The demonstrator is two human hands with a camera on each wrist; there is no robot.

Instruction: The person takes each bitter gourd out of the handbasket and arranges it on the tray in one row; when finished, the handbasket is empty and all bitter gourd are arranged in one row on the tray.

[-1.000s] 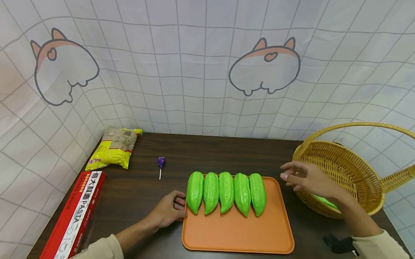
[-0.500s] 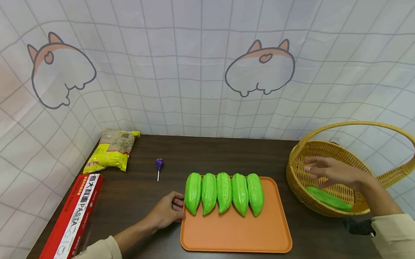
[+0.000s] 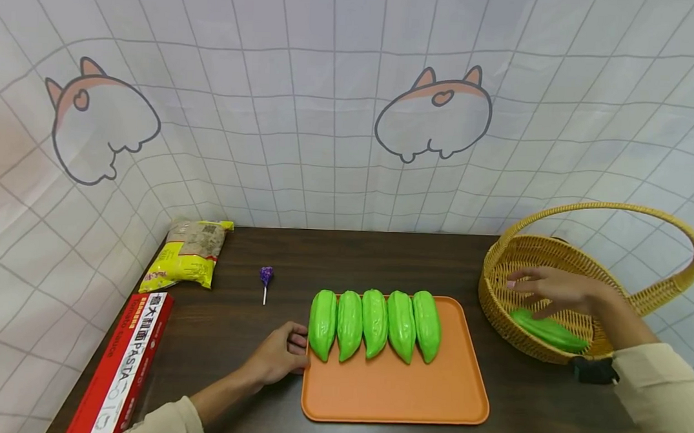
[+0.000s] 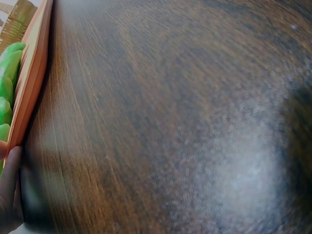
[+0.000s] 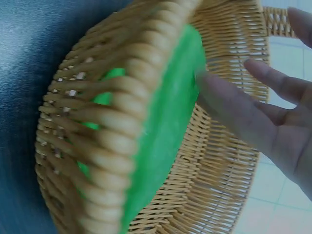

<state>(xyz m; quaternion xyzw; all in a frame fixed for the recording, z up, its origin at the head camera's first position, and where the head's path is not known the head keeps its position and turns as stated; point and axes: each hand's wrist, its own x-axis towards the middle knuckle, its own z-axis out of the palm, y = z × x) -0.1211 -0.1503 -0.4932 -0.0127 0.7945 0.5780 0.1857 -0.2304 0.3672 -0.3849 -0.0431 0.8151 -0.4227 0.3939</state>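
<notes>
A row of several bright green, tapered, gourd-like vegetables point(image 3: 374, 324) lies along the back of an orange tray point(image 3: 397, 393). My left hand point(image 3: 277, 352) holds the tray's left edge, with the thumb point(image 4: 10, 178) against its outer wall in the left wrist view. At the right, my right hand point(image 3: 559, 290) reaches into a wicker basket point(image 3: 500, 307), fingers spread. One more green gourd-like vegetable point(image 5: 168, 117) rests inside, near the basket's front wall. The tip of a digit point(image 5: 207, 80) is right at this vegetable's upper end, and nothing is gripped.
A purple-wrapped lollipop point(image 3: 266, 276) lies behind the left hand. A yellow bag point(image 3: 185, 261) and a red pasta box point(image 3: 122, 362) line the table's left side. The basket's tall handle point(image 3: 609, 206) arches over its opening. A tiled-pattern cloth point(image 3: 315, 137) hangs behind.
My right hand has moved rightward from the basket's left rim into the basket, then lowered toward the vegetable there. My left hand stays at the tray, and the row on it is unchanged.
</notes>
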